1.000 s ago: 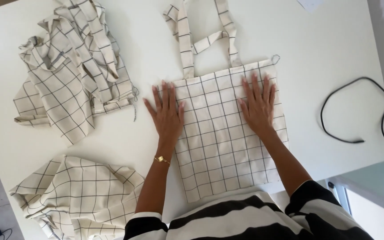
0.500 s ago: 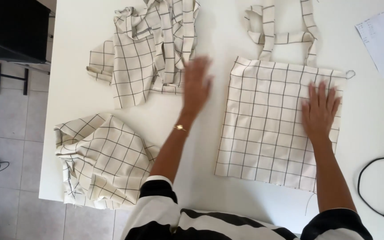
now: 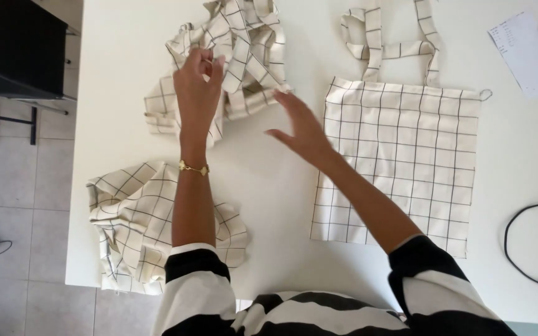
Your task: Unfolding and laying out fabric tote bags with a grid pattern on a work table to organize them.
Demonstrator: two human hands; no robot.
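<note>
We see the left hand [image 3: 197,78] out over the crumpled cream cloth bag with a black grid pattern [image 3: 231,59], fingers curled and pinching a fold of that fabric at its upper edge. A thin gold bracelet [image 3: 193,168] sits on that wrist. The right hand [image 3: 303,127] hovers just to the right of the same heap, palm open, fingers spread and pointing toward the cloth, holding nothing; whether its fingertips brush the fabric we cannot tell.

Right of the right hand, a flat cream grid-patterned tote bag [image 3: 406,155] lies smoothed out on the white table [image 3: 269,205], its straps looped beyond it. Below the left forearm, near the table's edge, a second rumpled cream grid-patterned bag [image 3: 126,218] rests. Far to the right of both hands we spot a white paper sheet [image 3: 527,53] and a black cable [image 3: 524,242].
</note>
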